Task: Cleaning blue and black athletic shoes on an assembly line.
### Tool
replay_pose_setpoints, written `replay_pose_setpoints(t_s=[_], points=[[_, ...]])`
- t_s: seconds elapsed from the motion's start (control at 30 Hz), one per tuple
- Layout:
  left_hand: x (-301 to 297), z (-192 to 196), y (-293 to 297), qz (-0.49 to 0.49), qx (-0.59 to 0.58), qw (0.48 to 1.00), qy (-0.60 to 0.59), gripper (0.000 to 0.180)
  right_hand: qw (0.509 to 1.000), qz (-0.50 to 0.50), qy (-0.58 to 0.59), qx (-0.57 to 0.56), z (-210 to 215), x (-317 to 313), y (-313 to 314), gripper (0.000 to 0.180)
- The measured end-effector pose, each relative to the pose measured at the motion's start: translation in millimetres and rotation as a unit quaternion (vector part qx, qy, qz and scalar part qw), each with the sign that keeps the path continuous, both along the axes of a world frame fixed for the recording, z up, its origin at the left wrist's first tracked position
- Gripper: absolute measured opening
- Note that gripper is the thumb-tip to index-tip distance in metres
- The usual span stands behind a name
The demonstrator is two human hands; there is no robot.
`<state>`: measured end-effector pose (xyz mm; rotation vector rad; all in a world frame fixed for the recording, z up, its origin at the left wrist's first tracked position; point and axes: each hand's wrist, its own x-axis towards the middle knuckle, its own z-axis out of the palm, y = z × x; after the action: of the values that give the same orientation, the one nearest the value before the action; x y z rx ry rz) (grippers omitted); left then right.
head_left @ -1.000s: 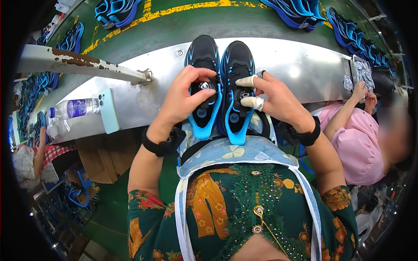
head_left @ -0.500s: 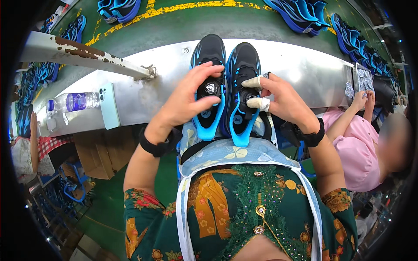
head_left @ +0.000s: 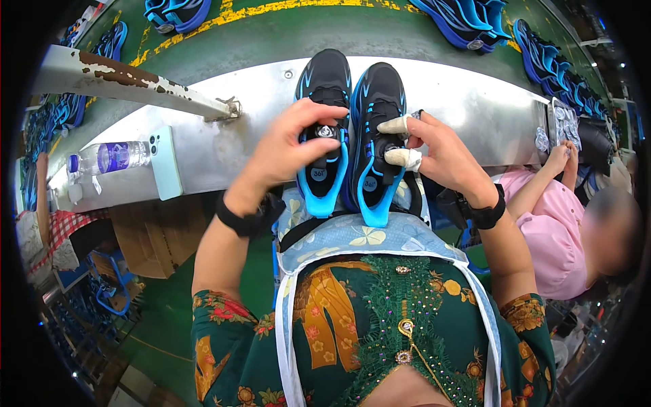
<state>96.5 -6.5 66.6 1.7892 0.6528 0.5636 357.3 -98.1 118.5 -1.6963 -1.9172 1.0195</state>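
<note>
A pair of black-and-blue sneakers stands before me, toes pointing away, heels toward my lap. My left hand (head_left: 285, 144) has thumb and forefinger bent around the round lacing dial (head_left: 326, 131) on the tongue of the left sneaker (head_left: 324, 73). At the right sneaker (head_left: 380, 85), my right hand (head_left: 441, 150) pinches at a dark dial (head_left: 389, 146), which its fingers partly cover. Pale finger covers sit on the right thumb and forefinger. Whether every fingertip touches its dial is hard to see.
On the metal bench (head_left: 261, 85) lie a phone (head_left: 166, 163) and a plastic bottle (head_left: 112, 158). A chipped white post (head_left: 146, 81) slants over its left part. More sneakers (head_left: 468, 24) stand beyond. A person in pink (head_left: 553, 237) works at the right beside a silvery tray (head_left: 564, 123).
My left thumb and fingers have closed in around the left dial. My right hand keeps nearly the same place and pose. Both sneakers stay put.
</note>
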Motion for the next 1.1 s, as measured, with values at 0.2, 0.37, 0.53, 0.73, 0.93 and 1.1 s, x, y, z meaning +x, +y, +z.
replay_pose_setpoints(t_s=[0.2, 0.37, 0.53, 0.73, 0.93, 1.1], points=[[5.3, 32.6, -18.7, 0.087, 0.247, 0.964, 0.034, 0.029, 1.000, -0.006, 0.021, 0.017, -15.9, 27.9, 2.2, 0.038], [23.3, 41.5, -98.8, 0.059, -0.539, 0.839, -0.042, 0.036, 0.995, -0.009, 0.091, -0.040, -2.5, 8.7, 1.3, 0.038], [58.7, -2.4, -105.5, 0.118, -0.613, 0.759, -0.187, 0.036, 0.998, 0.052, 0.012, 0.044, -9.1, -10.0, 0.6, 0.026], [61.0, -2.6, -104.9, 0.116, -0.592, 0.771, -0.207, 0.027, 0.982, 0.080, 0.170, -0.003, -22.8, 6.2, -1.3, 0.027], [62.3, -1.8, -106.4, 0.138, -0.588, 0.768, -0.214, 0.025, 0.991, 0.043, 0.121, 0.025, -18.0, 24.2, -1.3, 0.042], [62.2, -2.5, -105.6, 0.135, -0.593, 0.767, -0.205, 0.026, 0.991, 0.013, 0.130, -0.005, -16.7, 14.8, -3.7, 0.041]])
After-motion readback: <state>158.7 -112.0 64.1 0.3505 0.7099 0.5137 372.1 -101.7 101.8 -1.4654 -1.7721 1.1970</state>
